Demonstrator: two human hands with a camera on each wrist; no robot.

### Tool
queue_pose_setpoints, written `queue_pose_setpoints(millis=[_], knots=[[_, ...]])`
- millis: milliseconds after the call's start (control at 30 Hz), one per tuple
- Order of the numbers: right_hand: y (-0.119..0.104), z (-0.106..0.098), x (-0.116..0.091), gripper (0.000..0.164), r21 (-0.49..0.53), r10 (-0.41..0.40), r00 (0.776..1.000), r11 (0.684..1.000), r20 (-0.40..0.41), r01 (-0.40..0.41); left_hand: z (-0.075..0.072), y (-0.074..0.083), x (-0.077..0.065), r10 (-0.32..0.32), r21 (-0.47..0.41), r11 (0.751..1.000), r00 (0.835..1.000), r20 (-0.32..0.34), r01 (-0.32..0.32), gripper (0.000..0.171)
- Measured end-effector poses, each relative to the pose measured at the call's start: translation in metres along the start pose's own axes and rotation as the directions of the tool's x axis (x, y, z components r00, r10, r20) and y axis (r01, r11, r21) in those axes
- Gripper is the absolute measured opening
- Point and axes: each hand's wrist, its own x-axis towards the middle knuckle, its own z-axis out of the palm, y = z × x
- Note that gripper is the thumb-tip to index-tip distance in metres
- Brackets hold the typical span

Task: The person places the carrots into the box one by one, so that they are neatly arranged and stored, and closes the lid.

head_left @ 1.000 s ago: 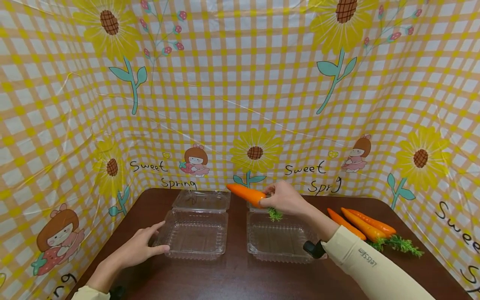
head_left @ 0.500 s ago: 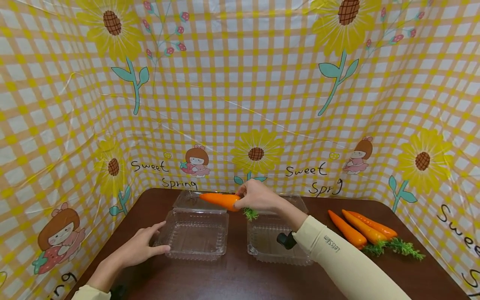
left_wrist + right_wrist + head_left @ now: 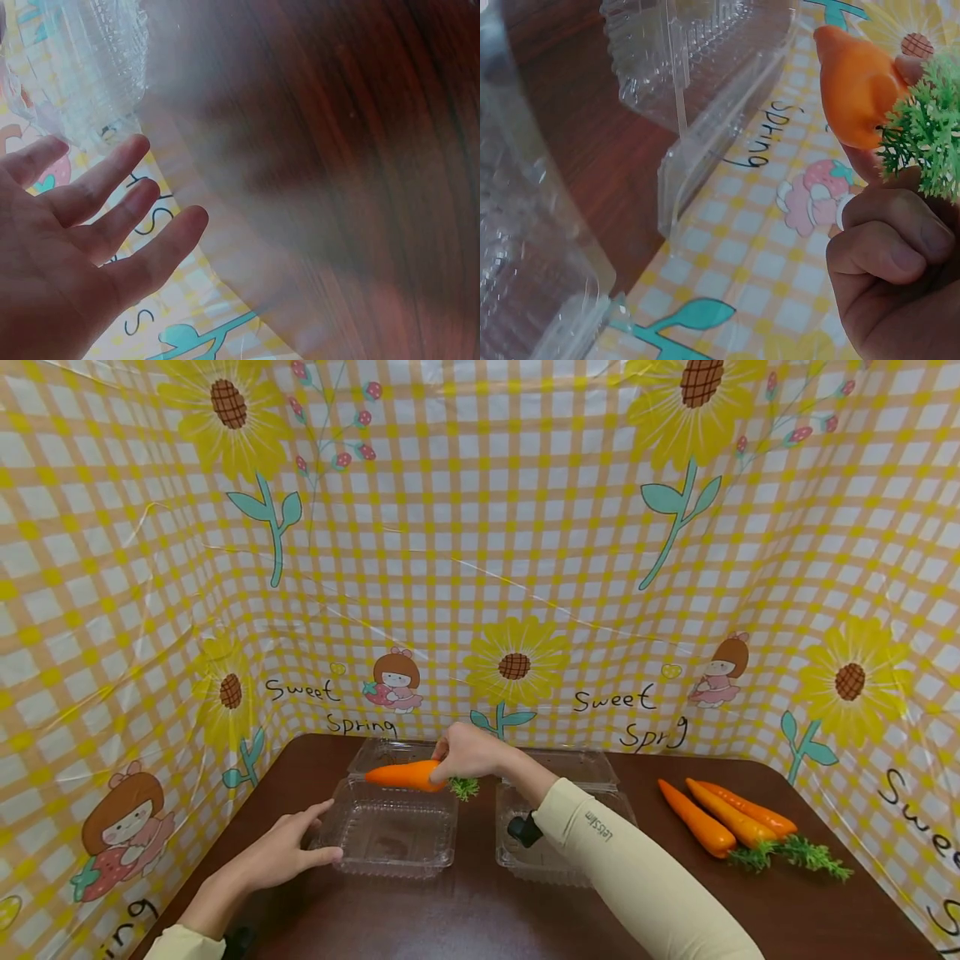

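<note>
In the head view my right hand (image 3: 468,753) pinches an orange carrot (image 3: 401,775) near its thick end. The carrot lies level above the back part of the left clear plastic box (image 3: 393,868), its tip pointing left and its green leafy top (image 3: 465,788) hanging on the right. The right wrist view shows the carrot (image 3: 855,90) end-on, with curled fingers below the greens (image 3: 930,120). My left hand (image 3: 281,853) is at the left side of that box, thumb and fingers spread at its rim. In the left wrist view the left hand (image 3: 97,217) shows relaxed, parted fingers and holds nothing.
A second clear box (image 3: 517,864) with its lid folded back stands to the right, partly under my right forearm (image 3: 600,843). Several carrots (image 3: 697,818) with green tops lie at the table's right. Checked cloth (image 3: 480,568) walls the table (image 3: 472,918) at the back and sides.
My right hand has carried the carrot leftward and lower, from above the right box to above the left one, and the carrot has turned nearly level. The left hand has stayed in place.
</note>
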Motion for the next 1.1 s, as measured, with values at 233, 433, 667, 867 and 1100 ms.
queue_pose_setpoints(millis=[233,433,667,867,1100], knots=[[-0.004,0.013,0.020,0.030,-0.058,0.021,0.998,0.998,0.062,-0.017,0.000,0.000,0.001,0.005,0.003,1.000,1.000,0.005,-0.005,0.087],[-0.004,0.027,0.036,0.026,-0.124,0.043,0.996,0.992,0.084,-0.033,-0.001,0.002,0.000,0.001,0.016,1.000,1.000,0.005,-0.001,0.088],[-0.006,0.042,0.048,0.018,-0.174,0.066,0.991,0.984,0.114,-0.045,0.000,0.003,-0.002,-0.011,0.011,1.000,1.000,0.015,0.011,0.089],[-0.006,0.047,0.050,0.016,-0.286,0.113,0.987,0.955,0.112,-0.077,0.000,0.002,-0.001,-0.020,0.007,1.000,1.000,0.016,0.020,0.089],[-0.003,0.058,0.050,0.024,-0.456,0.187,0.974,0.883,0.126,-0.110,-0.001,0.003,0.001,-0.021,-0.005,1.000,0.999,0.029,0.021,0.089]])
